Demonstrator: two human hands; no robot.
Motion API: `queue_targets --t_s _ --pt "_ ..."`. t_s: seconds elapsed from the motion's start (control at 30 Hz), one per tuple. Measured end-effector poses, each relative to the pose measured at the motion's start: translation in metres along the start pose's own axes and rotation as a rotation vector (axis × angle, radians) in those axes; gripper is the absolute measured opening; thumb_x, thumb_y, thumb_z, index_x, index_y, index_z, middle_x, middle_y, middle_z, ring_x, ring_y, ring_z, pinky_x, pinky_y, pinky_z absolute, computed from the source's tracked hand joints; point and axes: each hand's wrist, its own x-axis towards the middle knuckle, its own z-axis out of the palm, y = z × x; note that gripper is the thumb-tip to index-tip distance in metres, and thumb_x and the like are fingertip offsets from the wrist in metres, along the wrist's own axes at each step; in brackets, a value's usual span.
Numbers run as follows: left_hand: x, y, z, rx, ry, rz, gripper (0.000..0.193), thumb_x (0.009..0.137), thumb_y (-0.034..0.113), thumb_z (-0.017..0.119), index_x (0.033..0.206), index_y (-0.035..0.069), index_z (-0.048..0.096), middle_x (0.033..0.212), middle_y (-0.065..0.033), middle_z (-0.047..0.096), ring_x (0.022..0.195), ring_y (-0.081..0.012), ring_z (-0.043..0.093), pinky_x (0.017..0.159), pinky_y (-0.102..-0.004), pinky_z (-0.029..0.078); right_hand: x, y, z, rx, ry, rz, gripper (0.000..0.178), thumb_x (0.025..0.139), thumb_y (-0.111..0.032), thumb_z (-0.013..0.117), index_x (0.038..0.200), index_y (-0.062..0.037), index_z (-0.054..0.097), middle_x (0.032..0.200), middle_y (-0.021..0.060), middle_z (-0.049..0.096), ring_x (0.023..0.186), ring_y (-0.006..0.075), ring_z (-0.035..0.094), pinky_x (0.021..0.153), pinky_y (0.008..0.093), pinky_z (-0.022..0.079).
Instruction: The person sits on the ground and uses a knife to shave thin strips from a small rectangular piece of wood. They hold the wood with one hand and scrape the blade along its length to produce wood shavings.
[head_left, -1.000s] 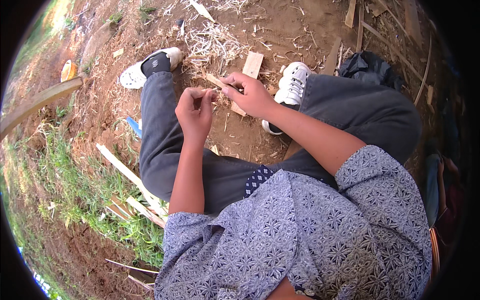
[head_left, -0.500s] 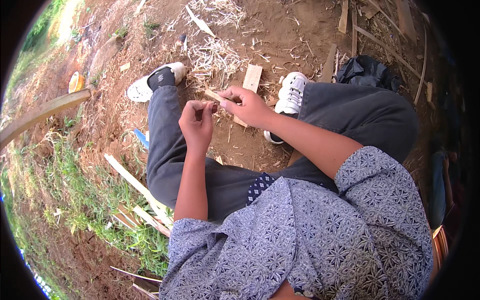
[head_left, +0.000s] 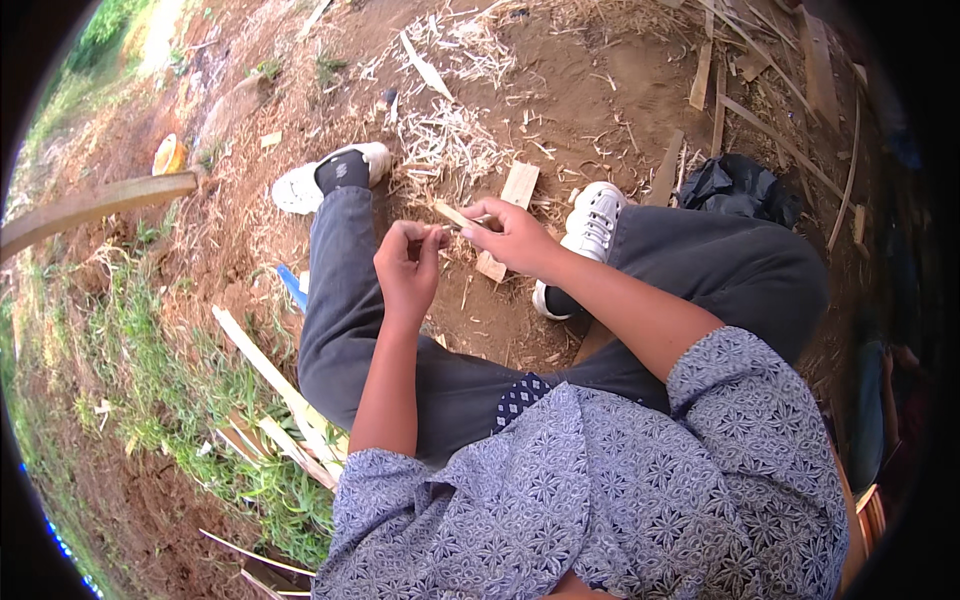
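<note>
Between two white shoes [head_left: 598, 222], right hand [head_left: 520, 240] clamped on one wooden piece [head_left: 452, 214], left hand [head_left: 408, 265] pinched together, on what unclear

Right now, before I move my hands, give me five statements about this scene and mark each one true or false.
1. The right hand holds a short tan piece. True.
2. The left hand lies flat on the left thigh. False: it is raised near the right hand, its fingers bent.
3. The left shoe and right shoe are both white. True.
4. The black bag lies beside the left shoe. False: it lies beyond the right leg.
5. A blue object lies left of the left leg. True.
</note>
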Motion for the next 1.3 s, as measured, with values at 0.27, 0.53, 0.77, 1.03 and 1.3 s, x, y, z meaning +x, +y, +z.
queue_targets --t_s 0.27,0.53,0.77,1.03,1.3 --pt "0.004 0.0 0.0 -0.016 -0.011 0.001 0.014 0.096 -0.006 0.066 0.089 -0.002 0.054 0.085 -0.0095 0.071 0.081 -0.0118 0.072 0.071 -0.0246 0.058 0.004 0.015 0.0 -0.132 0.12 0.007 0.033 0.094 -0.021 0.071 0.121 -0.0037 0.067 0.091 0.0083 0.073 0.079 0.0148 0.068 0.073 0.0323 0.052" --pt "0.006 0.006 0.0 0.0 0.004 -0.025 0.014 0.096 -0.005 0.067 0.089 -0.002 0.055 0.086 -0.0082 0.069 0.08 -0.01 0.069 0.07 -0.0235 0.056 0.003 0.023 -0.014 -0.21 0.166 0.112 0.03 0.097 -0.026 0.068 0.12 -0.0085 0.067 0.079 0.002 0.067 0.068 0.0094 0.06 0.065 0.0298 0.048" --pt "0.005 0.004 0.003 -0.06 -0.009 0.023 0.017 0.095 -0.004 0.07 0.088 -0.002 0.054 0.085 -0.0056 0.065 0.078 -0.008 0.065 0.066 -0.0218 0.052 0.004 0.03 -0.019 -0.235 0.189 0.169 0.029 0.097 -0.024 0.067 0.122 -0.0093 0.066 0.085 0.0055 0.07 0.075 0.013 0.064 0.068 0.0311 0.05" --pt "0.011 0.002 0.001 0.02 -0.024 0.001 0.017 0.094 -0.005 0.07 0.086 -0.001 0.055 0.082 -0.0047 0.064 0.074 -0.0073 0.064 0.064 -0.022 0.051 0.002 0.005 -0.006 -0.202 0.139 0.066 0.03 0.099 -0.022 0.066 0.125 -0.0063 0.065 0.088 0.0051 0.069 0.075 0.0108 0.062 0.068 0.0287 0.049" --pt "0.019 0.007 0.002 -0.029 -0.028 -0.036 0.016 0.097 -0.005 0.065 0.088 0.001 0.053 0.084 -0.0048 0.064 0.077 -0.0099 0.067 0.071 -0.0251 0.056 0.002 0.018 -0.02 -0.287 0.135 0.178 0.031 0.1 -0.019 0.065 0.127 -0.004 0.063 0.097 0.0053 0.07 0.08 0.011 0.062 0.071 0.0293 0.05"
